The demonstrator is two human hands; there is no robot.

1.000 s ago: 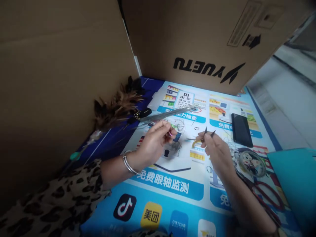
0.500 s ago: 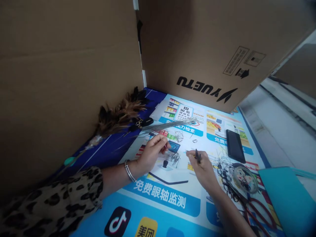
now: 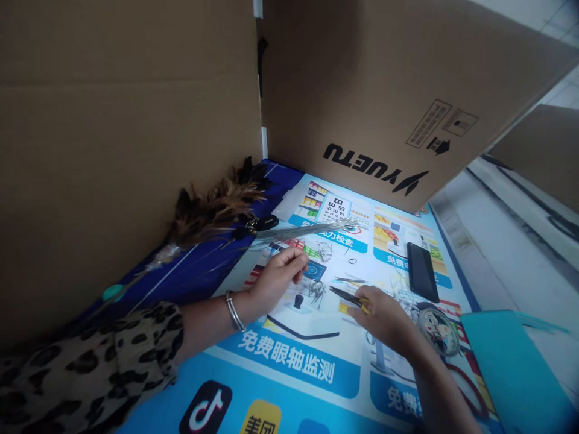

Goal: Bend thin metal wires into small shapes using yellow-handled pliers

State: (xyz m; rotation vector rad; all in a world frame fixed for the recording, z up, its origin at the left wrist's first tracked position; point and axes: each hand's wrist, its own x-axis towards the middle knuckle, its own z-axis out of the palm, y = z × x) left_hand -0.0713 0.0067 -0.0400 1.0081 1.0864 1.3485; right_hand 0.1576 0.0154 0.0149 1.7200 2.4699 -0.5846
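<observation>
My right hand (image 3: pixel 384 313) is closed round small pliers (image 3: pixel 344 295) with dark jaws and yellow handles. Their jaws point left, towards my other hand. My left hand (image 3: pixel 284 270) is pinched, thumb against forefinger; whatever is between the fingertips is too small to make out. Just beyond the plier jaws lie a few short wire pieces (image 3: pixel 350 279). A tangled clump of thin wire (image 3: pixel 317 292) sits between the hands, and a small dark ring (image 3: pixel 353 261) is farther back. Behind my left hand stretches a bundle of long straight wires (image 3: pixel 312 229).
A black phone (image 3: pixel 422 272) lies at the right, near a round clear container (image 3: pixel 438 330) and red-handled scissors (image 3: pixel 470 392). A teal folder (image 3: pixel 515 367) is at the right edge. A feather duster (image 3: pixel 212 211) lies along the left cardboard wall (image 3: pixel 126 120); another cardboard panel (image 3: pixel 362 90) stands behind.
The pliers, tucked upright in my right hand before, now lie across it with jaws pointing left. My right fingertips have moved away from the short wire pieces. My left hand stays pinched.
</observation>
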